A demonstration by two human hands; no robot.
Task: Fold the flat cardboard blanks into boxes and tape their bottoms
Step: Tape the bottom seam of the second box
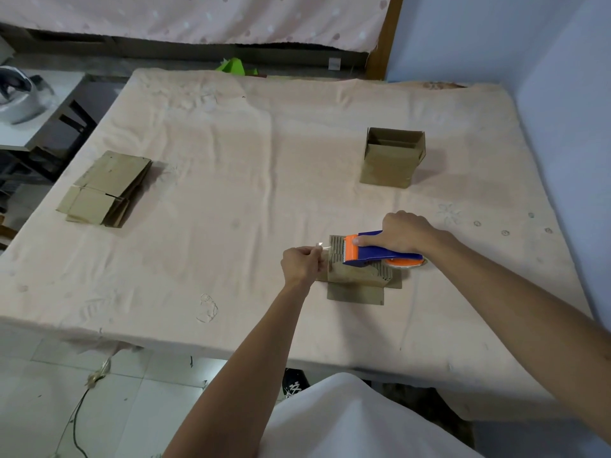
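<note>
Cloth-covered table (231, 153), seen from above.

- Upturned box (355, 280) is set near the front edge, right of centre, with its lower flaps splayed flat on the cloth.
- Tape dispenser (370, 254), blue with an orange blade guard, is held across the top of this box. It is gripped by the right hand (405, 233): the fingers are curled over the handle and the thumb is laid along the side, toward the orange end. The tape roll (405, 262) hangs past the box's right edge.
- Left hand (302, 263) is held just beside the box's left edge. Its fingers are closed and a loose tape end (320, 245) is pinched at the fingertips, level with the blade. Contact between hand and cardboard cannot be told.
- Stack of flat blanks (105, 190) is placed at the table's left side, well apart from both hands.
- Open folded box (391, 157) is stood upright, beyond the right hand.
</note>
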